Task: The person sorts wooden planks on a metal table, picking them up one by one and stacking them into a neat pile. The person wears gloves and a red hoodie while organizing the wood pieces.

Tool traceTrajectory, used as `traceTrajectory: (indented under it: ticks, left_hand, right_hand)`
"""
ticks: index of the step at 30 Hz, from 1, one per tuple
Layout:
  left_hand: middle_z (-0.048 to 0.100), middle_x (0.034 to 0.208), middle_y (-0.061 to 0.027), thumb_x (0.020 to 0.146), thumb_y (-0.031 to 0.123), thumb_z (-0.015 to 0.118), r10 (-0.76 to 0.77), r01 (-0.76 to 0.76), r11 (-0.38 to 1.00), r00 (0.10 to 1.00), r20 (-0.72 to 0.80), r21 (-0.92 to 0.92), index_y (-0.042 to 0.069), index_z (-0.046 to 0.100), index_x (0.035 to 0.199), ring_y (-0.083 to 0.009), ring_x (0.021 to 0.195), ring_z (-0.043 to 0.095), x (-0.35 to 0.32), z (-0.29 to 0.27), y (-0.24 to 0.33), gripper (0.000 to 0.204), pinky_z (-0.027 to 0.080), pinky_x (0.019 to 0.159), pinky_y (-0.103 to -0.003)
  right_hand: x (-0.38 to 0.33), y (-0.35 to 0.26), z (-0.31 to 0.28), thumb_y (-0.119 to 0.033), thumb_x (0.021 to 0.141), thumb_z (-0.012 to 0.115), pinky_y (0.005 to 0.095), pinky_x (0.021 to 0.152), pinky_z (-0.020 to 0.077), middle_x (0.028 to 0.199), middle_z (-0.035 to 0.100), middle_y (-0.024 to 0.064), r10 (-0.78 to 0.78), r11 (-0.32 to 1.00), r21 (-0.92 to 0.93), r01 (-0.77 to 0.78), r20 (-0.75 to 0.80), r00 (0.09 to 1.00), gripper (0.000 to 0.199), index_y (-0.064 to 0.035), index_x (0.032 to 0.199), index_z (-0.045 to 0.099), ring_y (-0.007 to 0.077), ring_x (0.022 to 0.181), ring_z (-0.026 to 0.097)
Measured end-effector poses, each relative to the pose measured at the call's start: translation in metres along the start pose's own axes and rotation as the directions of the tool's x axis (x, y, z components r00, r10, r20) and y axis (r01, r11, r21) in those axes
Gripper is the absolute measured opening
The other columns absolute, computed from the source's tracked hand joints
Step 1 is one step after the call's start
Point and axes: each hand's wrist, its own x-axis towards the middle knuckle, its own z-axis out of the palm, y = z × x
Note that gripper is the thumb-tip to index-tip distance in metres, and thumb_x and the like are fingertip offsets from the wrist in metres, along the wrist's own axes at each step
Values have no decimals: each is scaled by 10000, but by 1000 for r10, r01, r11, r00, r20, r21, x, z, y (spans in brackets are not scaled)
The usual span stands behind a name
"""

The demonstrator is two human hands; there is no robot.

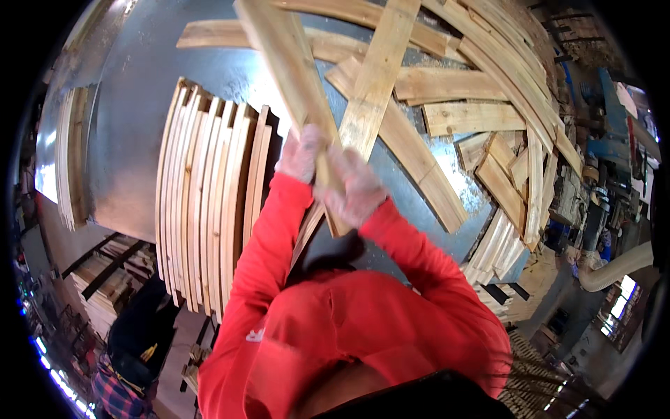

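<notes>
A long wooden board slants across the middle of the view, its near end close to my body and its far end over the metal table. My left hand grips its left edge. On the opposite edge, my right hand is closed round the board, slightly nearer to me. Both hands look pale, as if gloved, and are a little blurred. Left of my left forearm stands a row of boards packed side by side on edge. Another board lies just beyond my right hand.
Loose boards lie crisscrossed at the far right, with short offcuts and sawdust among them. A smaller board stack rests at the far left. A person in a plaid sleeve is at lower left. Machinery and a hose stand at right.
</notes>
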Motion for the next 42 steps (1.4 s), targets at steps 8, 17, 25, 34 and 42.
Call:
traceTrajectory:
  ticks: [8,17,25,34,42]
  left_hand:
    - [635,1002,-69,834,57,674,-43,37,998,989,-141,-46,8,587,1147,-157,845,622,-27,21,4,329,534,733,-296]
    - [686,969,-70,829,177,741,311,-100,860,879,-361,500,39,608,1154,-146,827,645,-51,-254,137,377,520,723,-282]
    - [657,1115,-179,833,308,657,333,443,231,800,-499,866,145,512,1283,-362,1066,620,42,-454,132,500,471,929,-429]
    - [556,1294,-204,804,354,689,665,391,-35,696,-271,920,135,397,1380,-361,1185,547,23,-391,108,682,443,984,-447]
    - [527,1277,-216,694,222,741,288,-517,439,856,430,735,50,527,1227,-380,1162,535,-184,-160,-17,600,472,945,-460]
  right_hand:
    - [68,41,18,-670,743,615,503,1146,185,1510,176,344,478,841,-148,-521,-249,843,1068,-57,1503,181,448,1420,185]
    - [30,84,-7,-432,697,707,399,1174,181,1543,190,257,333,856,-376,-355,-124,935,1057,-115,1525,130,380,1439,188]
    - [-33,118,-18,-447,679,774,472,1129,260,1469,304,267,471,788,-397,-470,-104,876,1125,-131,1529,107,408,1366,314]
    - [-102,38,58,-436,889,600,408,1064,366,1407,460,210,47,997,57,-60,204,978,720,-65,1456,355,315,1305,451]
    - [-102,-42,78,-220,944,594,249,758,495,1090,659,59,64,303,264,-916,953,296,454,-98,1370,494,114,763,592]
